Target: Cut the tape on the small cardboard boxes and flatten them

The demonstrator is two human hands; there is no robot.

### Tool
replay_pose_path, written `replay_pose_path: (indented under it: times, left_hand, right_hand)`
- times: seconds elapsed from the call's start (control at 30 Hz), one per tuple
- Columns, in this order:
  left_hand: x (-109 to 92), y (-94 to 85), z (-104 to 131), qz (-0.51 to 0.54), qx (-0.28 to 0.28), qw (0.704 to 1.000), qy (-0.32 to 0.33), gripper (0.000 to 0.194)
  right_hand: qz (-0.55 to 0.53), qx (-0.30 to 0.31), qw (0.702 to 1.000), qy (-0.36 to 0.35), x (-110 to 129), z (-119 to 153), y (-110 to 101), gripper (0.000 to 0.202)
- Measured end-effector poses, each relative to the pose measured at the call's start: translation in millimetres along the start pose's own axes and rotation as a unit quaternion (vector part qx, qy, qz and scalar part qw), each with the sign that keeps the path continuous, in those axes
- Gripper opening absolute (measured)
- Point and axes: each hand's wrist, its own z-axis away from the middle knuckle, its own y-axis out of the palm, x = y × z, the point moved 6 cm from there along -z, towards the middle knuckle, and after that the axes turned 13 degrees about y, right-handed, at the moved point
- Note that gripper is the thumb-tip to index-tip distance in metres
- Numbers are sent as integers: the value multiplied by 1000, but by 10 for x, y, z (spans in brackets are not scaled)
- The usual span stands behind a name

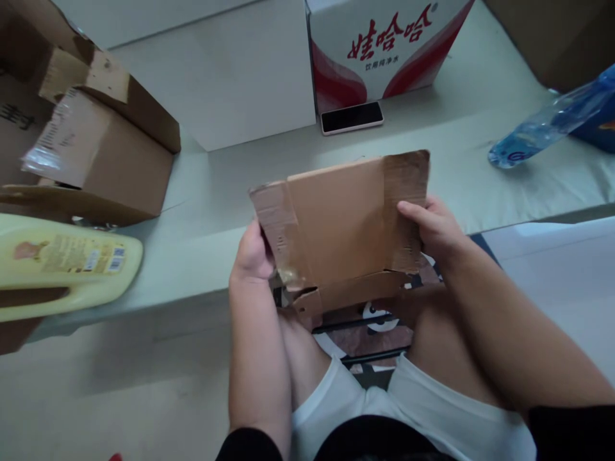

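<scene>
A flattened brown cardboard box (341, 221) is held above my lap, at the near edge of the pale covered table. My left hand (254, 254) grips its left side, with the fingers mostly hidden behind the cardboard. On the right side, my right hand (432, 225) holds the box with the thumb on its front face. Clear tape shows near the lower left corner, and a creased flap hangs along the bottom edge.
A phone (352, 118) lies before a red and white carton (384, 54) on the table (216, 192). An open cardboard box (129, 153) and a yellow bottle (110, 266) are at the left. A blue plastic bottle (528, 137) lies at the right.
</scene>
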Motion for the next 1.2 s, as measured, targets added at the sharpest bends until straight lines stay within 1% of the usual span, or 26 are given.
replay_pose_path:
  times: [0.03, 0.07, 0.1, 0.2, 0.27, 0.33, 0.37, 0.43, 0.5, 0.57, 0.6, 0.67, 0.7, 0.73, 0.77, 0.83, 0.87, 0.9, 0.97, 1.0, 1.07, 1.1, 1.17, 1.2]
  left_hand:
    - [-15, 9, -11, 17, 9, 1000, 5, 62]
    - [-34, 16, -19, 25, 21, 999, 21, 68]
    - [-49, 21, -22, 17, 34, 998, 39, 66]
    - [-38, 23, -14, -51, 58, 994, 78, 48]
    - [-14, 16, -18, -75, 54, 992, 85, 42]
    - [-7, 3, -40, -68, 39, 993, 84, 41]
    - [-13, -11, -59, -58, 28, 994, 85, 42]
    - [-44, -73, -110, -28, -9, 995, 93, 41]
    - [-96, -188, -165, 16, -69, 990, 124, 37]
    - [-140, -341, -206, 62, -140, 975, 164, 32]
    - [-145, -417, -221, 82, -171, 966, 176, 29]
    - [-115, -538, -248, 117, -216, 953, 176, 24]
    - [-90, -575, -261, 131, -228, 951, 166, 22]
    - [-66, -595, -275, 143, -232, 949, 156, 20]
    - [-50, -600, -288, 154, -232, 949, 148, 19]
    - [-43, -577, -307, 171, -224, 949, 141, 18]
    - [-49, -555, -311, 178, -220, 949, 139, 18]
    - [-58, -530, -311, 185, -216, 949, 136, 17]
    - [-79, -468, -305, 195, -202, 951, 127, 16]
    - [-92, -434, -299, 198, -192, 953, 123, 15]
    - [-120, -382, -284, 199, -177, 956, 121, 12]
    - [-132, -369, -275, 199, -176, 957, 120, 10]
    - [-132, -365, -257, 194, -186, 958, 98, 6]
    - [-125, -366, -249, 189, -190, 960, 78, 8]
  right_hand:
    - [0, -14, 1000, -16, -1, -15, 0, 44]
    - [3, -29, 999, -34, 0, -27, -1, 44]
    - [9, -45, 998, -52, 7, -35, -2, 44]
    - [28, -86, 990, -104, 57, -50, -10, 44]
    - [14, -107, 986, -127, 103, -70, -40, 51]
    - [-26, -133, 981, -138, 138, -107, -115, 59]
    - [-47, -149, 979, -133, 141, -132, -167, 61]
    - [-73, -182, 975, -100, 119, -182, -283, 52]
    - [-88, -209, 972, -62, 83, -201, -386, 37]
    - [-107, -209, 971, -48, 67, -181, -424, 34]
    - [-111, -187, 975, -41, 63, -168, -393, 37]
    - [-91, -104, 990, -12, 37, -140, -224, 44]
    - [-68, -67, 995, 5, 15, -118, -116, 45]
    - [-45, -50, 998, 15, -10, -93, -20, 45]
    - [-30, -58, 998, 20, -35, -69, 50, 43]
    - [-27, -107, 994, 28, -95, -36, 145, 41]
    - [-34, -121, 991, 43, -139, -33, 197, 42]
    - [-42, -120, 990, 69, -189, -41, 264, 43]
    - [-57, -86, 988, 113, -256, -63, 422, 45]
    - [-65, -70, 988, 121, -256, -70, 494, 47]
    - [-84, -63, 988, 109, -185, -70, 579, 53]
    - [-86, -69, 989, 94, -115, -62, 585, 56]
    - [-78, -96, 991, 59, 82, -28, 504, 58]
    - [-63, -122, 990, 35, 216, 0, 407, 56]
